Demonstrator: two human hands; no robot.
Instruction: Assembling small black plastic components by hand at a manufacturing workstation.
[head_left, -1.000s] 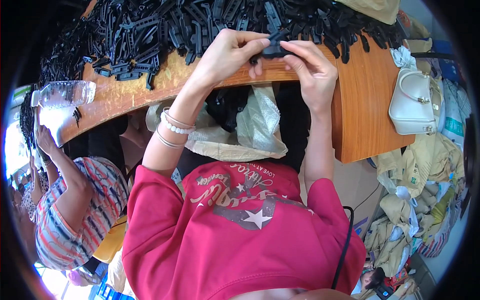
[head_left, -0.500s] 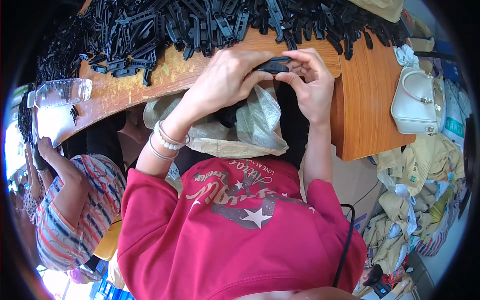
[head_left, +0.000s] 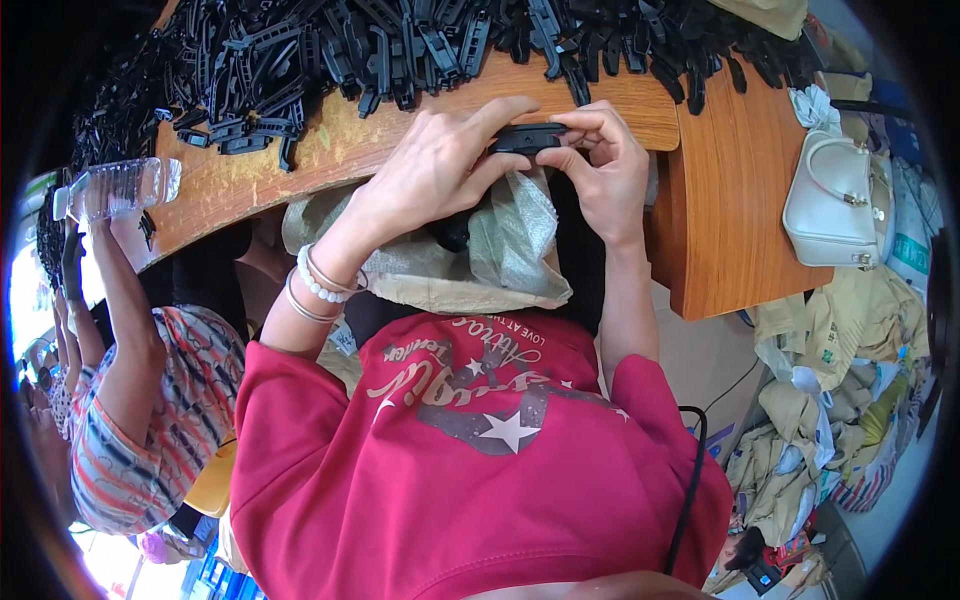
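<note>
Between my two hands, over the near edge of the wooden table (head_left: 345, 150), is a small black plastic part (head_left: 527, 139), long and narrow. My left hand (head_left: 435, 160), with bracelets at the wrist, grips its left end between thumb and fingers. The thumb and fingertips of my right hand (head_left: 602, 165) pinch its right end. Beneath them, an open woven sack (head_left: 515, 240) lies at my lap, with something dark inside that I cannot make out.
A large pile of black plastic parts (head_left: 400, 50) covers the table's far side. A clear plastic bottle (head_left: 120, 190) lies at the left, near a co-worker in a striped top (head_left: 180, 400). A white handbag (head_left: 830, 205) stands right, by heaped sacks (head_left: 830, 400).
Both hands have shifted slightly left and nearer to me with the black part, which now shows more of its length. At left, the co-worker's arm has reached up towards the bottle.
</note>
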